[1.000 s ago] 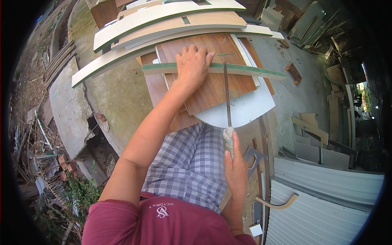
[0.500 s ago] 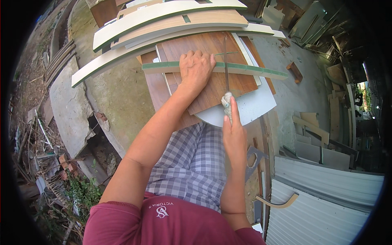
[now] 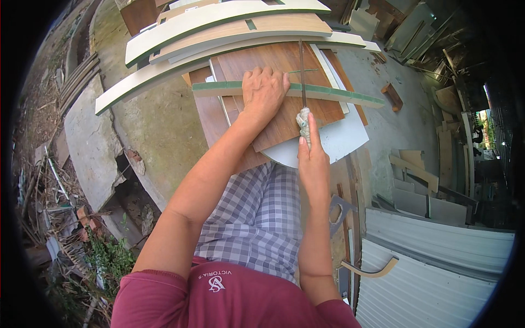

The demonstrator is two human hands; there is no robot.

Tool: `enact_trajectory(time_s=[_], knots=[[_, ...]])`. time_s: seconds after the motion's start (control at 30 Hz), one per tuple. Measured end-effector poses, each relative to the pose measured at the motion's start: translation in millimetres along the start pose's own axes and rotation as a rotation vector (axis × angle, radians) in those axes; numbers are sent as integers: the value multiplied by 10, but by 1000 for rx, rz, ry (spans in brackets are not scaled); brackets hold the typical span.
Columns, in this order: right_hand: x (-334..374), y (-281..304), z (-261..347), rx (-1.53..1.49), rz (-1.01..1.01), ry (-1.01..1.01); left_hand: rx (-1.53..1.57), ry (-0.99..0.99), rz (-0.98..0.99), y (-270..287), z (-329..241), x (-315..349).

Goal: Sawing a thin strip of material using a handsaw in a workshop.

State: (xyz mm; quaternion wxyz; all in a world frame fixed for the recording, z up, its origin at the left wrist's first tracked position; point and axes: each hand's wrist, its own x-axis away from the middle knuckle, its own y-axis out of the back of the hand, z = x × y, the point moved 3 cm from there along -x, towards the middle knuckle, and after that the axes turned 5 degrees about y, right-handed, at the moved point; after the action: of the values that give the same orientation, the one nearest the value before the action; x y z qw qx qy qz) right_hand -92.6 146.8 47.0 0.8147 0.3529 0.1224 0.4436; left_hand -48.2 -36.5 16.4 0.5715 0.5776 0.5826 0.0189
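Note:
My left hand (image 3: 264, 93) is closed over a narrow green-edged wooden strip (image 3: 339, 96) and presses it against the brown wood-grain board (image 3: 284, 139). In my right hand (image 3: 314, 158) is a saw (image 3: 304, 97), gripped by its pale wrapped handle. Its thin dark blade points away from me and crosses the strip just right of my left hand. The blade shows nearly edge-on, so its teeth cannot be made out. Under the brown board lies a white panel (image 3: 344, 141) with a rounded edge.
Long white boards with green edges (image 3: 229, 21) are stacked beyond the brown board. Broken concrete (image 3: 93, 142) and plants (image 3: 112, 254) lie to the left. Corrugated white sheets (image 3: 432, 273), a curved strip (image 3: 377, 272) and a wooden block (image 3: 392, 97) are on the right.
My right hand has pushed the saw forward, and the blade reaches farther past the strip. My left hand stays on the strip, shifted at most slightly.

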Motion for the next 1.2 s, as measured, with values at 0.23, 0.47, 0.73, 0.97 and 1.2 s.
enact_trajectory(time_s=[0.23,0.47,0.73,0.97,1.2], knots=[[884,-276,-453,-15,-48,69,-11,3,-5,29,47,-37],[774,-122,-313,-35,-39,93,-29,16,3,-24,60,-75],[682,152,-208,58,37,62,-40,13,36,-23,147,-114],[843,6,-272,-65,-23,66,11,-104,1,122,99,1],[143,-13,105,-24,92,-104,12,-94,-14,79,63,18]])
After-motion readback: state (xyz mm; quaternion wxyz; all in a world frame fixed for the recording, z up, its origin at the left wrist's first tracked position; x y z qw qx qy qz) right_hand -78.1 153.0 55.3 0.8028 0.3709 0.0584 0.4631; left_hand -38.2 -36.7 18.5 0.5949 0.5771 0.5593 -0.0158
